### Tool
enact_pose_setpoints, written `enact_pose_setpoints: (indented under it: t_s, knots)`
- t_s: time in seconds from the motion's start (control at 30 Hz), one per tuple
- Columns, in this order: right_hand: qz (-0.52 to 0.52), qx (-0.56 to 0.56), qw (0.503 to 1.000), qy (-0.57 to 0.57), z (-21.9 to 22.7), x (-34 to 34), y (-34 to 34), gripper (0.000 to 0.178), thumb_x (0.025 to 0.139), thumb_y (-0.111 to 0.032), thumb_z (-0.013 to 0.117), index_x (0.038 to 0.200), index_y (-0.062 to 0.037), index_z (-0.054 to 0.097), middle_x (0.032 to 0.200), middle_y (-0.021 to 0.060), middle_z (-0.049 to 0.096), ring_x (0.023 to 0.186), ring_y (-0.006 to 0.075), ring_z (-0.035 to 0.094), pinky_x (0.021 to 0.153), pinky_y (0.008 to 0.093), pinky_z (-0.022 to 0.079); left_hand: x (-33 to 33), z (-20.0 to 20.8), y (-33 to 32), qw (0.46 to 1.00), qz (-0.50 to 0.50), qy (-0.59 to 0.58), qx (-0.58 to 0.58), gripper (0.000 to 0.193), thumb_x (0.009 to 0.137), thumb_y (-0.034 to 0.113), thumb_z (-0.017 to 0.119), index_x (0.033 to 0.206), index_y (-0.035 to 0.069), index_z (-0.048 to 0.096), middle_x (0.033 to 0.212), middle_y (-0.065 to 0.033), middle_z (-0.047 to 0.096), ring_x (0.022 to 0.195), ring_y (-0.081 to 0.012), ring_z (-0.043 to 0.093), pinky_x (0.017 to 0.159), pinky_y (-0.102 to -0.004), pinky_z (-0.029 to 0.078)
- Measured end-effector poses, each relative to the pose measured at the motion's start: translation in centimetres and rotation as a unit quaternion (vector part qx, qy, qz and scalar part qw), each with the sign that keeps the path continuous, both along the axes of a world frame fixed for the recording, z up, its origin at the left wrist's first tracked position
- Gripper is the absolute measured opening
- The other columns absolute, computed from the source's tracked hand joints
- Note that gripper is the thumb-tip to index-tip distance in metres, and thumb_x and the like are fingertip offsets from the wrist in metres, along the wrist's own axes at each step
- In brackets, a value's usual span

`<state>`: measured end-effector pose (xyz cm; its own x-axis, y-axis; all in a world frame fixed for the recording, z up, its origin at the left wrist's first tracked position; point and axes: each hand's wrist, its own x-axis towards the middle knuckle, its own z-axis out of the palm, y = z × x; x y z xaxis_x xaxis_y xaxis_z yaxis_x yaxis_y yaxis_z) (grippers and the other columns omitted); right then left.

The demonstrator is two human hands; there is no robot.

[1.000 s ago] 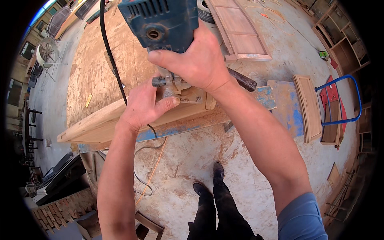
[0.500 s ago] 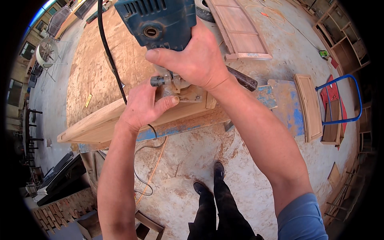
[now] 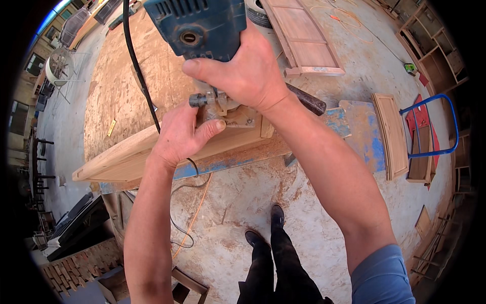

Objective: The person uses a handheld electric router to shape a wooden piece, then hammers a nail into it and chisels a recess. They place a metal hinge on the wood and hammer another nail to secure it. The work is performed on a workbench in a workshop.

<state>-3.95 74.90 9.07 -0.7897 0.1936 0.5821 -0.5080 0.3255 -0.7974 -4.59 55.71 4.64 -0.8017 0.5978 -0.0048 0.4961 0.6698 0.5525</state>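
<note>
A dark blue trim router point(image 3: 200, 28) stands upright at the near edge of a wooden panel point(image 3: 136, 152). My right hand point(image 3: 245, 73) is wrapped round its body, thumb across the front. Low at its dusty base plate point(image 3: 242, 120) is my left hand point(image 3: 177, 133), with the thumb lying on the plate and the fingers curled round the far side, partly hidden. A black clamp knob point(image 3: 197, 100) sticks out between the two hands. The router bit cannot be seen. A black power cord point(image 3: 139, 71) hangs left of the router and passes behind my left hand.
The panel lies on a dusty plywood bench top point(image 3: 114, 91). A dark cylindrical bar point(image 3: 310, 103) juts out right of my right wrist. Further right are a wooden door panel point(image 3: 390, 134) and a blue-handled trolley point(image 3: 448, 106). A cable point(image 3: 174, 202) trails on the floor near my feet.
The router and my right hand have shifted very slightly left. My left hand keeps its hold at the base, almost unmoved.
</note>
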Motion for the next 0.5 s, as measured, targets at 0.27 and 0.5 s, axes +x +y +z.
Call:
enact_pose_setpoints:
  t_s: [0.27, 0.5]
  knots:
    - [-0.003, -0.004, 1.0, 0.015, 0.0, -0.2, -0.1, 0.067, 0.061, -0.043, 0.09, 0.109, -0.0015, 0.066, 0.099, 0.016, 0.074, 0.092, 0.0316, 0.072, 0.085, 0.0389, 0.057, 0.0, -1.1, 0.0, 0.997, 0.008, 0.046, 0.061, 0.076, 0.082, 0.07, 0.067, 0.087, -0.006, 0.061, 0.063, -0.0177, 0.05, 0.059, -0.0332, 0.05, 0.059, -0.0427, 0.04]
    - [-0.024, 0.008, 1.0, 0.007, -0.2, -0.4, -0.1, 0.068, 0.061, -0.043, 0.09, 0.108, -0.0006, 0.065, 0.097, 0.0164, 0.074, 0.091, 0.0317, 0.072, 0.085, 0.0392, 0.057, -0.1, -0.7, 0.2, 0.999, 0.012, 0.032, 0.039, 0.076, 0.082, 0.068, 0.067, 0.09, -0.007, 0.062, 0.064, -0.0192, 0.053, 0.061, -0.0345, 0.053, 0.061, -0.0436, 0.042]
